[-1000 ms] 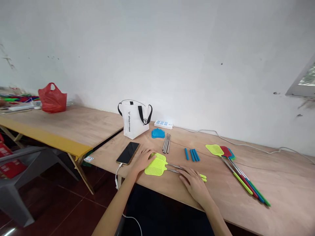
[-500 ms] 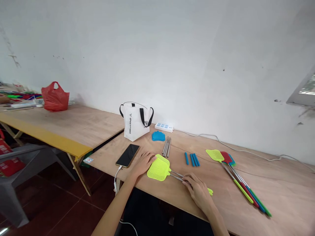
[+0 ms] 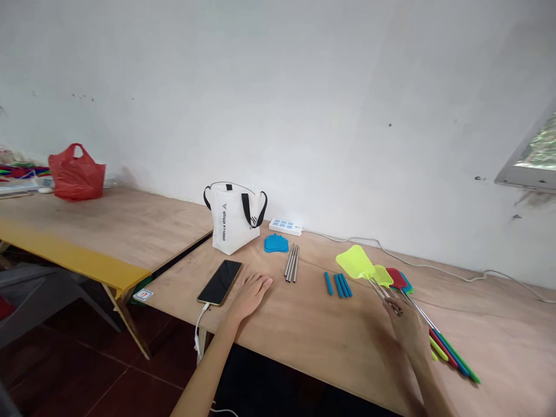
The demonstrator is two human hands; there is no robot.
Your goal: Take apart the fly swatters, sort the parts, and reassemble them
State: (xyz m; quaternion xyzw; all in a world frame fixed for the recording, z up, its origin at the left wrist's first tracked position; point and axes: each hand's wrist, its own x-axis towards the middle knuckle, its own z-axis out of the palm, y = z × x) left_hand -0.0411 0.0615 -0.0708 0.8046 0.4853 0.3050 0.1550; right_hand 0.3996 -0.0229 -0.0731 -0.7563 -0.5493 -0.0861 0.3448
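Note:
My right hand (image 3: 408, 321) is closed on the metal shafts of yellow-green fly swatters (image 3: 355, 262), at the right of the table. Their heads overlap, so how many I hold is hard to make out. Right beside them lies a row of other fly swatters: a yellow one (image 3: 383, 275), a red one (image 3: 395, 278), and blue and green ones partly covered. My left hand (image 3: 251, 294) rests flat on the wood with its fingers stretched out, holding nothing. Close to it lie a black phone (image 3: 220, 282) and several tapered metal tubes (image 3: 292, 264).
Several blue handle sleeves (image 3: 343, 285) lie mid-table. Blue swatter heads (image 3: 276, 243) are stacked in front of a white power strip (image 3: 285, 226). A white bag (image 3: 234, 223) stands behind the phone. A red plastic bag (image 3: 78, 176) sits on the left-hand table. A cable runs along the wall.
My right hand has carried the yellow-green fly swatters from in front of me rightward to the other swatters. My left hand stays on the table, no longer touching the swatter heads.

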